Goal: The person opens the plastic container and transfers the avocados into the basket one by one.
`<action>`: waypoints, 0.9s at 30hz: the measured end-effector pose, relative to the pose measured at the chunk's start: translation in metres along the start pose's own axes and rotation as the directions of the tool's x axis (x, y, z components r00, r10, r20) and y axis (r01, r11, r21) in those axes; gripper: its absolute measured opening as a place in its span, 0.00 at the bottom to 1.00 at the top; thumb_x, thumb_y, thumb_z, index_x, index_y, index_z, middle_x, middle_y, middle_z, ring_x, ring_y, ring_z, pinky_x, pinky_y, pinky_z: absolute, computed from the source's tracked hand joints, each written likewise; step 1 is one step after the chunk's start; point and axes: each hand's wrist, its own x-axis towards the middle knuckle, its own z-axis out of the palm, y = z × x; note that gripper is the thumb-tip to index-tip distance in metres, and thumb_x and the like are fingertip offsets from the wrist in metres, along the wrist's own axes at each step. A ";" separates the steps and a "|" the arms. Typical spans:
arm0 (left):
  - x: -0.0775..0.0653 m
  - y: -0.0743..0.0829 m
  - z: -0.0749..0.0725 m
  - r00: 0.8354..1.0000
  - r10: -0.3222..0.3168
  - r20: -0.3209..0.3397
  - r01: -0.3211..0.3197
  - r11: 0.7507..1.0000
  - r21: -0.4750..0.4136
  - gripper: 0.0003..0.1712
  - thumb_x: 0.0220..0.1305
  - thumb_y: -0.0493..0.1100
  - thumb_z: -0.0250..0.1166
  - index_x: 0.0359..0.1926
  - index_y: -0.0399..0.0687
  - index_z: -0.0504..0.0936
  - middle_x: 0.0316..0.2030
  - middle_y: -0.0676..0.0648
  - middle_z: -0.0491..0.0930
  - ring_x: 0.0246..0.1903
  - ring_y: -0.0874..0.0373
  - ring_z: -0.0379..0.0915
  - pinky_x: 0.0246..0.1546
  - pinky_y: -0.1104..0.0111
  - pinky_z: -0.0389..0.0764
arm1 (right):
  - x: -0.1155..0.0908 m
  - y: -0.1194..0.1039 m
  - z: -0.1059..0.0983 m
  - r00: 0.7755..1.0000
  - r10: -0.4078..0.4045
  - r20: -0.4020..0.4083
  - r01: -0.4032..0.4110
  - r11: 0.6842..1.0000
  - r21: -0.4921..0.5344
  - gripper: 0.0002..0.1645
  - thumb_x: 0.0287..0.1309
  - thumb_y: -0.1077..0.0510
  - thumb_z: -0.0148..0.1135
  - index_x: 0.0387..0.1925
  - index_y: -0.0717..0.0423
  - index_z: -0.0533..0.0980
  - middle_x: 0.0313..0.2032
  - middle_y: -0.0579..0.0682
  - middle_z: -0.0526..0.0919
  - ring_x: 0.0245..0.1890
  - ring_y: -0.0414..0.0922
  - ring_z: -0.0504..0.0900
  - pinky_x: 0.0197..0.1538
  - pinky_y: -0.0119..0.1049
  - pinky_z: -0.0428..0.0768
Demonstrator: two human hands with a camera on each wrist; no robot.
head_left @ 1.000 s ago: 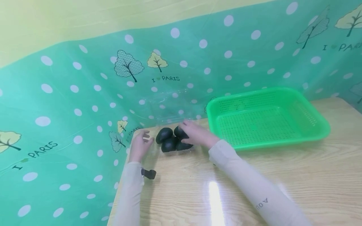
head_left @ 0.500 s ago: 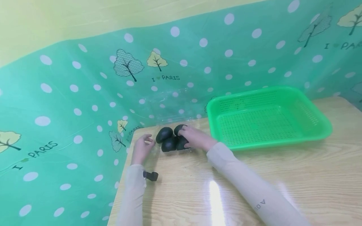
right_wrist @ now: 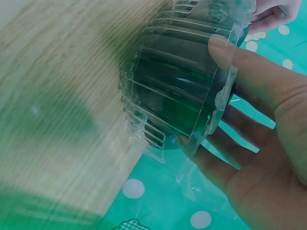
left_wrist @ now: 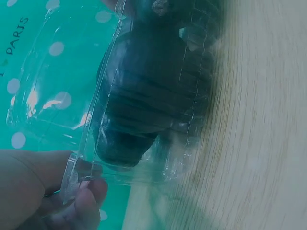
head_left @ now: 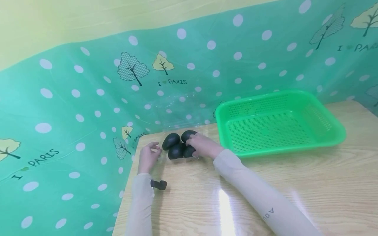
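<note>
Several dark, glossy oval fruits (head_left: pixel 171 141), avocado-like, lie packed in a clear plastic clamshell box (left_wrist: pixel 175 167) on the table. Its clear lid (head_left: pixel 172 109) stands raised behind them against the cloth. At the box's left end, my left hand (head_left: pixel 148 159) pinches the plastic rim between thumb and fingers, which the left wrist view shows close up. My right hand (head_left: pixel 205 146) holds the right end, thumb on the front wall and the other fingers spread round the rim by the fruits. That hand partly covers the fruits on the right.
A green perforated basket (head_left: pixel 280 152) stands at the right of the box, close to the right forearm. The wooden table (head_left: pixel 189 200) meets a green dotted cloth (head_left: pixel 97 88) at the back and left.
My left fingers have closed in on the box's left rim. My right hand has drawn back slightly toward the front and left, uncovering more of the back right fruit. The box stays in place.
</note>
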 end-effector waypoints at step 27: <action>-0.001 -0.012 0.010 0.994 -0.098 -0.048 0.084 0.968 -0.238 0.23 0.65 0.36 0.64 0.61 0.38 0.76 0.49 0.34 0.80 0.38 0.39 0.82 0.28 0.69 0.87 | 0.006 -0.011 0.002 0.999 0.033 0.001 -0.033 0.987 -0.157 0.25 0.49 0.57 0.77 0.51 0.54 0.82 0.55 0.54 0.82 0.54 0.55 0.78 0.61 0.46 0.80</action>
